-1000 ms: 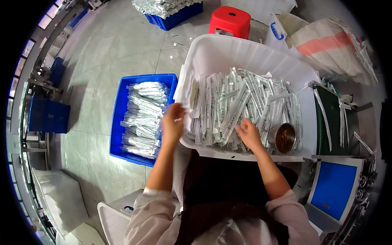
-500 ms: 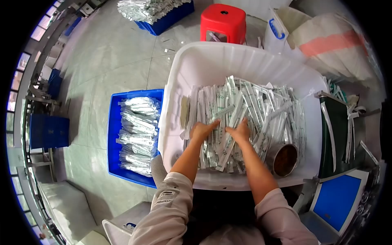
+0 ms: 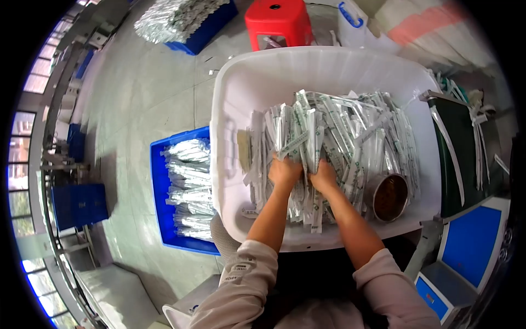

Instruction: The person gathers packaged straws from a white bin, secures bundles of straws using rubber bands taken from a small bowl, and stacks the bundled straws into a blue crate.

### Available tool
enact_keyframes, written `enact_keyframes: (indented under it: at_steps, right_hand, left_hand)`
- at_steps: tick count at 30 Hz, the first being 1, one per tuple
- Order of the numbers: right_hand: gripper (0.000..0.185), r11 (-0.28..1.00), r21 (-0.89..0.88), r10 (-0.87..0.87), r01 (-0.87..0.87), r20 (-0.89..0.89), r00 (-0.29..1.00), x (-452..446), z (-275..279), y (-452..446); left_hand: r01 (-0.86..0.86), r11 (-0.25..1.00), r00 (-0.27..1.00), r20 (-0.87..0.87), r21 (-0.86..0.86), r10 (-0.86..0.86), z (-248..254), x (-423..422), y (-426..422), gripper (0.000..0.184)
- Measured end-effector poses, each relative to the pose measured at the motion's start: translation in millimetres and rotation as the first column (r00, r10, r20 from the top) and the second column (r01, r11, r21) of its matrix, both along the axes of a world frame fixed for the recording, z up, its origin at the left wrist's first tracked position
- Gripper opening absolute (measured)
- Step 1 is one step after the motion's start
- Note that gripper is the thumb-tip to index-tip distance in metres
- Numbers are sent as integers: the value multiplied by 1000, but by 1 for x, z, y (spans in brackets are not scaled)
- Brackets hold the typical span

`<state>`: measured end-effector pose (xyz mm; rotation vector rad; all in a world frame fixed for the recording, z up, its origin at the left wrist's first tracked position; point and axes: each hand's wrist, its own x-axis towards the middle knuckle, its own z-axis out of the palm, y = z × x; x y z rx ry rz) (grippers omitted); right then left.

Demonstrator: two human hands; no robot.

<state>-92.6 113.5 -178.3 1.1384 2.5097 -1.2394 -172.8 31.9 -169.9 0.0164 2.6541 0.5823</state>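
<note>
Inside a large white tub point(image 3: 323, 57) lies a heap of long, narrow packets point(image 3: 350, 131) in clear and white wrapping with green print. My left hand point(image 3: 285, 171) is closed around the left side of a bunch of packets near the heap's front. My right hand point(image 3: 323, 176) presses on the same bunch from the right, its fingers partly hidden among the packets. Several packets stand up between the two hands. A round metal container point(image 3: 390, 198) with a brownish inside rests in the tub, right of my right hand.
Left of the tub, a blue crate point(image 3: 160, 192) holds stacked silvery packets. Another full blue crate point(image 3: 205, 30) and a red stool point(image 3: 279, 22) stand beyond it. A dark green conveyor belt point(image 3: 452, 159) adjoins the right side. A yellowish block point(image 3: 244, 151) sits inside the tub's left wall.
My hands have sunk deeper around the packets and drawn them together into a more upright bunch. The whole view has shifted and turned slightly.
</note>
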Motion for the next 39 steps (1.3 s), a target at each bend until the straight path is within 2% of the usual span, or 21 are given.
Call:
enact_keyframes:
  at_steps: [1,3,4,6,10,12,13,14,16,17,18,20,23,24,25,30,32,34,36,38,39]
  right_hand:
    - [41,1000,7,-19,19,7,1000,4,-2,3]
    - [41,1000,-17,15,-16,-10,1000,7,-11,-1]
    - [39,1000,5,0,0,-20,1000,9,-19,-3]
    - [35,986,169,27,-3,-137,990,8,-20,-17]
    - [35,998,-36,-64,57,-225,972,-1,-6,-20]
    - [39,984,-178,-34,-1,-191,981,5,6,-14]
    - [39,967,-254,-76,29,-173,982,5,2,-15]
    - [39,965,-259,-90,43,-172,981,8,-1,-16]
    - [34,642,-726,-431,244,-79,899,7,7,-14]
    - [30,514,-826,-487,232,-59,871,6,10,-12]
    - [30,506,-831,-496,232,-61,866,5,11,-12]
    - [33,353,-903,-504,244,37,863,7,10,-13]
    - [33,293,-930,-530,224,37,848,9,7,-27]
    - [33,294,-932,-527,214,29,849,10,11,-33]
    - [32,312,-922,-527,231,35,849,12,16,-38]
    - [34,452,-861,-492,232,-24,870,23,11,-58]
    - [34,527,-829,-462,185,-96,882,29,25,-55]
    - [33,602,-786,-423,140,-166,891,34,33,-49]
    - [34,772,-623,-286,124,-167,943,37,36,-43]
    - [35,755,-631,-328,178,-129,936,41,32,-39]
    - [36,735,-638,-369,229,-93,925,42,29,-35]
  left_hand:
    - [19,1000,1000,7,7,-19,-6,4,2,40]
    - [-10,975,1000,24,220,5,-25,5,-3,43]
    - [24,936,961,249,350,-118,-28,-7,-12,56]
    - [-534,589,783,617,607,74,-28,-13,-21,64]
    - [-572,676,753,624,464,209,-10,-21,-16,63]
    - [-298,792,875,483,533,4,-9,-19,-10,64]
    - [-358,803,784,620,476,-17,-18,-27,-12,54]
    - [-347,811,784,621,471,-25,-25,-27,-18,54]
    - [-455,704,691,715,544,-106,-12,-25,-25,43]
    - [-511,679,672,737,527,-66,-16,-25,-29,34]
    - [-500,689,676,733,525,-68,-26,-27,-37,34]
    - [-566,589,651,751,577,-109,-41,-31,-57,31]
    - [-599,606,631,775,524,-46,8,-14,-53,27]
    - [-596,626,632,775,503,-20,18,-12,-53,27]
    - [-473,701,669,735,534,-109,-34,-35,-75,28]
    - [-319,685,752,615,655,-238,-1,-24,-78,30]
    - [-372,673,724,654,639,-220,-29,-33,-89,26]
    - [-372,717,748,648,589,-145,-3,-17,-74,26]
    - [-247,795,842,529,554,-108,4,-12,-66,25]
    - [-167,812,866,476,560,-151,-15,-24,-67,33]
    - [-144,884,919,391,444,-46,2,-19,-60,40]
